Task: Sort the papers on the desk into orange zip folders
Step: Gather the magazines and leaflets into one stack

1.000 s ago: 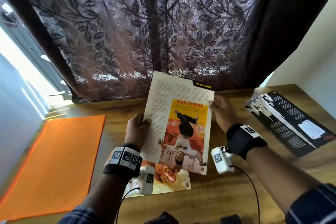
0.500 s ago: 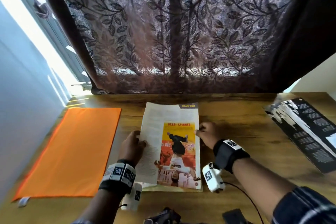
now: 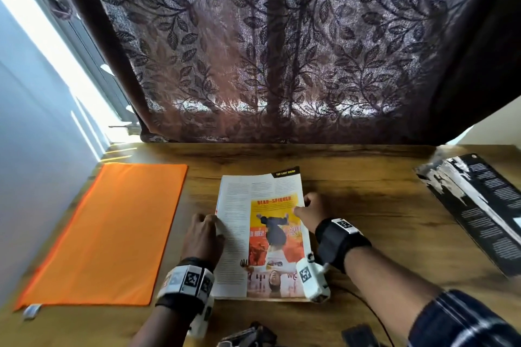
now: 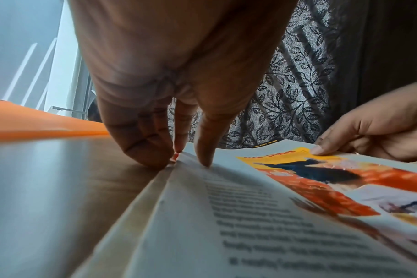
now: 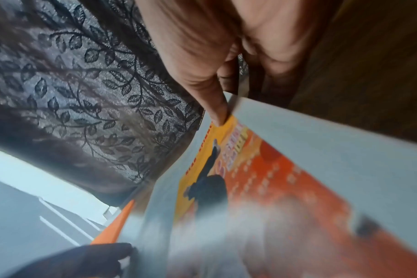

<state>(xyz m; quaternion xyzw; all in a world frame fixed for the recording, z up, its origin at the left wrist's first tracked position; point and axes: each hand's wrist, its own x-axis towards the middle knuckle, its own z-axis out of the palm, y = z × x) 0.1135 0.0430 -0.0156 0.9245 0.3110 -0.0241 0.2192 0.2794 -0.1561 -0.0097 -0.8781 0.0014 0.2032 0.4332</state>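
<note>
Here, left thumb tip (image 4: 204, 159) presses down on the text column of the top page while the curled fingers (image 4: 141, 143) sit at the stack's left edge, pinching it against the desk. Left hand (image 3: 203, 236) thus grips the magazine pages (image 3: 262, 236) at mid-height of their left side. Right thumb (image 5: 217, 111) lies on the yellow headline block, fingers tucked under the right edge; right hand (image 3: 310, 214) pinches that edge slightly farther away than the left does. The pages lie nearly flat on the wooden desk (image 3: 380, 205), centre, long axis running near to far, headline end pointing far toward the curtain (image 3: 282, 51), photo of the upside-down figure toward the near edge. Orange zip folder (image 3: 112, 234) lies flat to the left, apart from the pages, long axis also near-far, a small tab at its near left corner. A dark printed sheet (image 3: 479, 205) sits at the far right, angled. Against a second ago: the top sheet was then held up, tilted off the desk; now it is down on the stack, edges roughly squared.
</note>
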